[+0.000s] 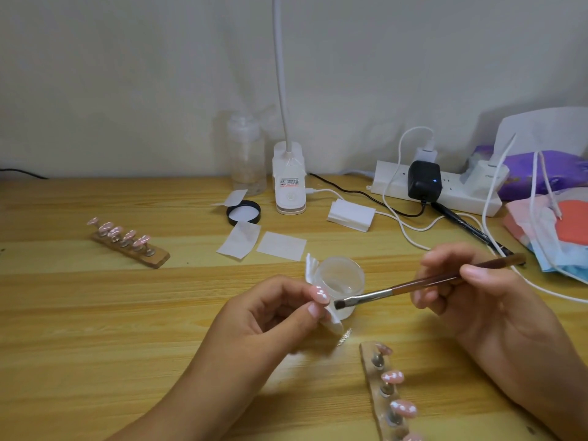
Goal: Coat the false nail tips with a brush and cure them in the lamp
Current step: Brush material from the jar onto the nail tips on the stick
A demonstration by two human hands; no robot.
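At left hand [270, 316], pinched nail tip [319, 295], brush [413, 283] in right hand [477, 297]

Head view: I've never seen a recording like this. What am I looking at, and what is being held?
A camera worn on a person's head looks down at their own bare hands; there is no robot. The right hand holds a brush, its bristles beside the left hand, which pinches a white pad. A clear jar stands behind them. On the table a holder of pink nail tips lies far left and a second holder lies nearest the camera. A clip lamp and power strip stand at the back.
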